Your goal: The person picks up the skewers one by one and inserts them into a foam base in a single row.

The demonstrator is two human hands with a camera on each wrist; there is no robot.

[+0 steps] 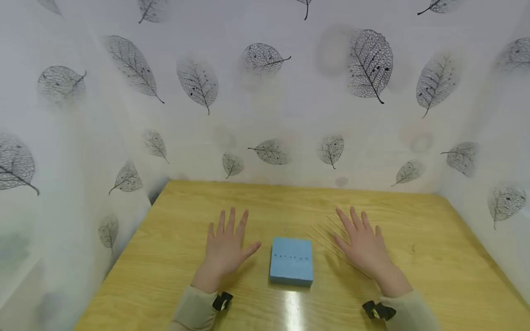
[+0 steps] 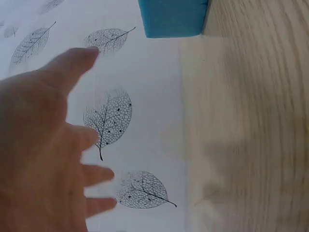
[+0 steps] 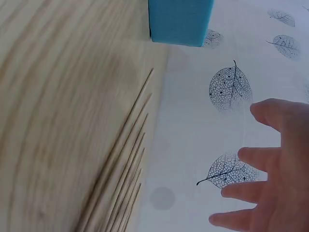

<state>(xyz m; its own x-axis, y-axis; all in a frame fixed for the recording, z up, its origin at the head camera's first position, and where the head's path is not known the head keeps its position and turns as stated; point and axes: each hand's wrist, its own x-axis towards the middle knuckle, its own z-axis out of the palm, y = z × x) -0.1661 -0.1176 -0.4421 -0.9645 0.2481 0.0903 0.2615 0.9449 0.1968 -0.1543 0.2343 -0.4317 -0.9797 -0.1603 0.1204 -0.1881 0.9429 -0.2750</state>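
A light blue square block [image 1: 291, 263], likely foam, lies on the wooden table with a row of several small dark holes across its top. To its left my left hand [image 1: 225, 250] hovers with fingers spread, holding nothing. On the other side my right hand [image 1: 366, 248] is spread out above several thin wooden sticks [image 1: 327, 245], covering part of them. The right wrist view shows the sticks [image 3: 120, 179] lying side by side with pointed ends, apart from the fingers. One side of the block [image 2: 175, 18] shows at the top of the left wrist view.
The yellowish wooden table [image 1: 174, 220] reaches back to a white covering [image 1: 285, 110] printed with dark leaf skeletons, which also hangs at both sides. Black wrist straps [image 1: 222, 301] sit at both sleeves. Light glares off the table in front of the block.
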